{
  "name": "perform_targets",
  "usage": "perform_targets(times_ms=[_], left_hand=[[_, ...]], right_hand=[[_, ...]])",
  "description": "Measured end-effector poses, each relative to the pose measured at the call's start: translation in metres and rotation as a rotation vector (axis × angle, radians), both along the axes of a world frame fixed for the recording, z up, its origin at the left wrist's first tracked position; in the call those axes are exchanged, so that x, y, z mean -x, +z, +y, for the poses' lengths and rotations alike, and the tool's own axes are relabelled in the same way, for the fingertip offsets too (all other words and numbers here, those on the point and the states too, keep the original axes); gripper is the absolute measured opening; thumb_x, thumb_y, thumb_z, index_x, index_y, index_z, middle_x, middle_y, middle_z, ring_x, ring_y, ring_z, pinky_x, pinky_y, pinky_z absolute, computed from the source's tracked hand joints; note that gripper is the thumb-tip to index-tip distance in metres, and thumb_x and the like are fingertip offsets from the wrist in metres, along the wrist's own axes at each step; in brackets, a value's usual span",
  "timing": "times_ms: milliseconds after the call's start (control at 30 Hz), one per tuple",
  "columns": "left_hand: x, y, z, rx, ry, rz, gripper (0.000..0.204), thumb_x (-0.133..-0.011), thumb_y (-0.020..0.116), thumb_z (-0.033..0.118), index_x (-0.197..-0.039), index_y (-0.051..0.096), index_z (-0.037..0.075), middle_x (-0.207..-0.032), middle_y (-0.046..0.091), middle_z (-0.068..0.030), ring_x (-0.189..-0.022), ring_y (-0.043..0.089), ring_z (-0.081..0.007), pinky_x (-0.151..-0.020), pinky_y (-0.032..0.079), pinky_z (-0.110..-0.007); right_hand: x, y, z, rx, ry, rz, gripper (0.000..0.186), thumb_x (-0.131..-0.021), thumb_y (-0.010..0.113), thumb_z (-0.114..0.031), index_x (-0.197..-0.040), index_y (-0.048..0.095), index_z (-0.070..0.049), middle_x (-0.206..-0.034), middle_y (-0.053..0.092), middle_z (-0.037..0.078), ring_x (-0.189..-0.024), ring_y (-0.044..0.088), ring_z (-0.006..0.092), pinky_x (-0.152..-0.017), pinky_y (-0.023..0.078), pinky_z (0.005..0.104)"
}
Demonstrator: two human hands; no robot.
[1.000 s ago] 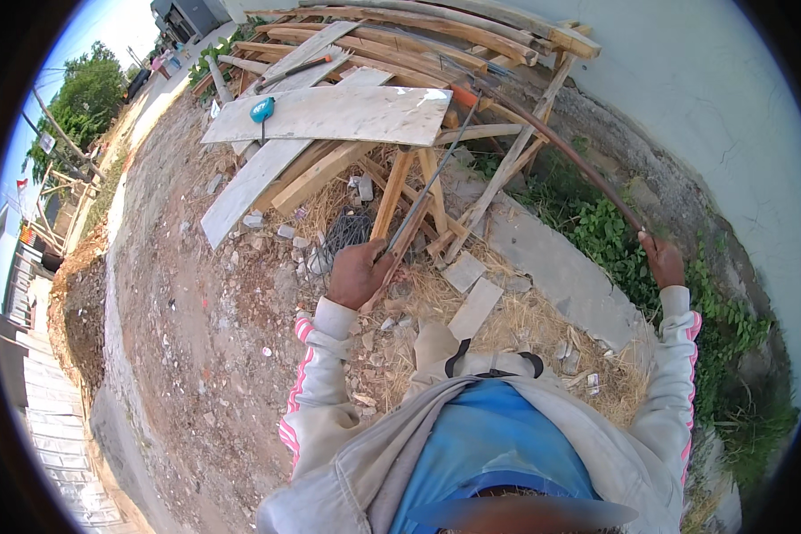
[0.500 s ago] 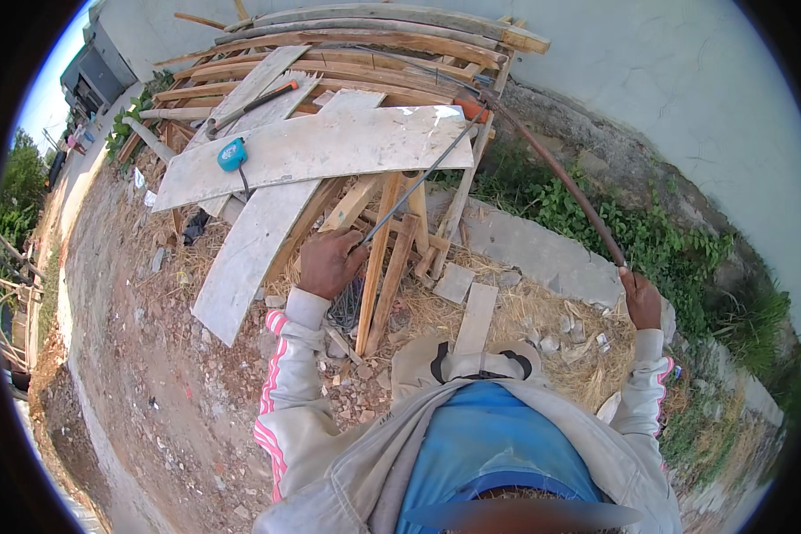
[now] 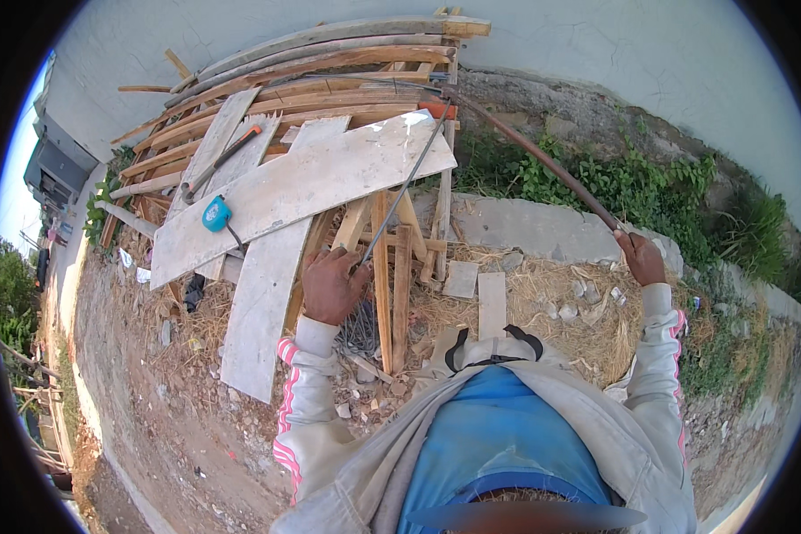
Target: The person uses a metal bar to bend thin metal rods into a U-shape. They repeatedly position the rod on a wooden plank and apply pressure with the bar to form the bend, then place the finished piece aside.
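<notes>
My left hand [image 3: 332,285] grips the near end of a thin grey steel rod [image 3: 402,190] that runs up across a pale wooden board [image 3: 303,189]. My right hand [image 3: 643,258] is closed on the end of a long rusty brown bar [image 3: 534,154]. That bar arcs up to the left and meets the grey rod near an orange piece at the top of the wood pile [image 3: 311,98]. A blue tape measure [image 3: 215,214] lies on the pale board, and a hammer with an orange-tipped handle [image 3: 224,159] rests on the planks behind it.
Stacked planks and poles lean against a grey wall [image 3: 596,44]. A concrete slab [image 3: 525,227], weeds [image 3: 614,182] and dry straw [image 3: 561,303] lie to the right. Bare dirt with rubble [image 3: 151,400] spreads to the left, and a dark coil of wire [image 3: 360,325] sits below my left hand.
The view has swung left and closer over the pile. Both hands keep their grip; the rod and bar now sit higher and more centred over the pale board.
</notes>
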State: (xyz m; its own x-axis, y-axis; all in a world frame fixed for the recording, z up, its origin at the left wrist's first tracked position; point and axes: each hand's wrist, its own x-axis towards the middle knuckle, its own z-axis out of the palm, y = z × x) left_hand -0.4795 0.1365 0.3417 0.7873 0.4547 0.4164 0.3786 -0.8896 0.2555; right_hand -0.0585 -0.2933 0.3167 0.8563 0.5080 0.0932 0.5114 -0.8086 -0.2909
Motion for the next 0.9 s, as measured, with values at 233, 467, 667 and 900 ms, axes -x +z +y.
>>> perform_targets(times_ms=[233,467,667,900], left_hand=[[0.012,-0.013,0.035,0.025,0.136,0.136,0.023,-0.084,0.075,0.032,-0.098,0.077,0.014,-0.092,0.072,-0.0083,-0.096,0.068,-0.0307,-0.091,0.043,-0.050],[0.017,-0.012,0.068,-0.025,0.126,0.209,0.023,-0.084,0.074,0.037,-0.093,0.074,0.016,-0.091,0.074,-0.0063,-0.094,0.068,-0.0293,-0.089,0.043,-0.049],[0.023,-0.016,0.084,-0.133,0.161,0.141,0.022,-0.086,0.071,0.037,-0.091,0.074,0.016,-0.089,0.075,-0.0118,-0.092,0.070,-0.0340,-0.089,0.046,-0.052],[0.024,-0.021,0.092,-0.206,0.149,0.108,0.023,-0.088,0.067,0.037,-0.092,0.075,0.016,-0.094,0.074,-0.0108,-0.097,0.068,-0.0342,-0.093,0.044,-0.052]], right_hand=[[0.056,-0.003,0.015,0.004,-0.064,-0.029,0.071,-0.100,0.043,-0.068,-0.086,0.065,-0.002,-0.083,0.066,0.028,-0.083,0.064,0.0493,-0.072,0.046,0.0575],[0.089,-0.010,0.026,0.014,-0.117,-0.074,0.073,-0.099,0.042,-0.070,-0.088,0.065,-0.002,-0.086,0.067,0.028,-0.087,0.065,0.0492,-0.074,0.048,0.0576],[0.127,-0.023,0.040,-0.013,-0.131,-0.096,0.074,-0.100,0.038,-0.071,-0.091,0.067,-0.003,-0.085,0.069,0.027,-0.085,0.066,0.0499,-0.073,0.050,0.0592],[0.140,-0.015,0.047,0.026,-0.148,-0.107,0.070,-0.102,0.037,-0.068,-0.096,0.067,-0.004,-0.084,0.069,0.028,-0.086,0.067,0.0494,-0.074,0.051,0.0599]])
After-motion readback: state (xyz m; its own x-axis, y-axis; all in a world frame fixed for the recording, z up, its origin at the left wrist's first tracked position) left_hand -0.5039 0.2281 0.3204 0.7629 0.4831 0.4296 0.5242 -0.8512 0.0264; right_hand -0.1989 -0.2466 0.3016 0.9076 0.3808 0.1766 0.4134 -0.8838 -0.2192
